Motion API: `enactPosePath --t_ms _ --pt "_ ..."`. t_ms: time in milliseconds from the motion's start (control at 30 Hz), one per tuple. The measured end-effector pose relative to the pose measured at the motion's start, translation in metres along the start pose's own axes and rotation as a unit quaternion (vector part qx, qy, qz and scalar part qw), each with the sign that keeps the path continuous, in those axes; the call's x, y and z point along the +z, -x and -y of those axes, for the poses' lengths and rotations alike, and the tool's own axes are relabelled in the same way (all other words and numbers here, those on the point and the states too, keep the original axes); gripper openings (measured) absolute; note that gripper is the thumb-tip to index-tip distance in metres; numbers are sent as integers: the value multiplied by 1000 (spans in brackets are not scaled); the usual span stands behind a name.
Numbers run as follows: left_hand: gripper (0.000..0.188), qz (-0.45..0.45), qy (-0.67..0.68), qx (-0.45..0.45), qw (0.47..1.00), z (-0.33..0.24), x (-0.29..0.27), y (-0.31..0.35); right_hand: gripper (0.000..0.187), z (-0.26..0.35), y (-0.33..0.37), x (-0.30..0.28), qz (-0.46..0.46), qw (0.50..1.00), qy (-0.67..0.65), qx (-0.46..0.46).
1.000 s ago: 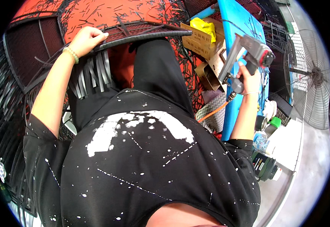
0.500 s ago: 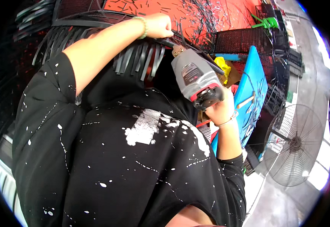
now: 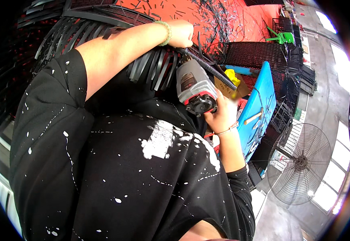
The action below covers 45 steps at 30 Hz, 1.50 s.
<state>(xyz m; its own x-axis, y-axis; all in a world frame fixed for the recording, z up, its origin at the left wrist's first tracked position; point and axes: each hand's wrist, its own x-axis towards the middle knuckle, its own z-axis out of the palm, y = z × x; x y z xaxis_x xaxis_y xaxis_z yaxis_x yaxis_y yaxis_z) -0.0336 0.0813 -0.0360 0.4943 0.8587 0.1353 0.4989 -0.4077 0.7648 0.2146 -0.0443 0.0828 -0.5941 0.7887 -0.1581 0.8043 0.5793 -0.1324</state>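
Note:
My right hand (image 3: 225, 110) grips a grey nail gun (image 3: 197, 80) with red trim and a black rear cap. Its nose points away from me, close to a dark wrapped frame bar (image 3: 213, 70). Beyond the nose, my left hand (image 3: 181, 34) is closed at the edge of the black frame; its fingers hide whatever they hold. Many flat black strips (image 3: 153, 72) hang loose from the frame below my left forearm. A beaded bracelet (image 3: 167, 34) circles my left wrist.
Strip scraps litter the red floor (image 3: 207, 24). To the right stand a blue board (image 3: 259, 108) with a wooden-handled tool (image 3: 253, 117), a yellow wrapper (image 3: 232, 78) and a cardboard box (image 3: 239, 87). Farther right are a large fan (image 3: 299, 162) and a green plastic object (image 3: 283, 37).
The nail gun and my right hand have moved left. My left hand has shifted slightly right and closer, staying closed at the frame edge. The whole view has tilted somewhat.

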Motion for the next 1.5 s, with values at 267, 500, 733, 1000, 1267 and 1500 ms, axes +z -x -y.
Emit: enactPosePath --t_ms 267,500,733,1000,1267,1500 --pt "34 3 -5 -13 1000 -4 -2 0 69 11 -1 -2 12 1000 -6 27" --pt "35 7 2 -19 1000 -4 -2 -1 65 10 -2 5 25 998 13 63" --pt "40 13 32 -31 999 -4 -1 2 66 -5 15 6 -89 996 -22 -1" --pt "37 3 -8 -34 999 1 -1 3 22 -82 78 1 -239 866 -307 315" --pt "57 -51 255 -158 953 -11 0 9 29 -210 195 47 -376 482 -701 368" --pt "57 20 283 -137 949 -11 -10 20 37 -302 292 128 -468 233 -795 307"
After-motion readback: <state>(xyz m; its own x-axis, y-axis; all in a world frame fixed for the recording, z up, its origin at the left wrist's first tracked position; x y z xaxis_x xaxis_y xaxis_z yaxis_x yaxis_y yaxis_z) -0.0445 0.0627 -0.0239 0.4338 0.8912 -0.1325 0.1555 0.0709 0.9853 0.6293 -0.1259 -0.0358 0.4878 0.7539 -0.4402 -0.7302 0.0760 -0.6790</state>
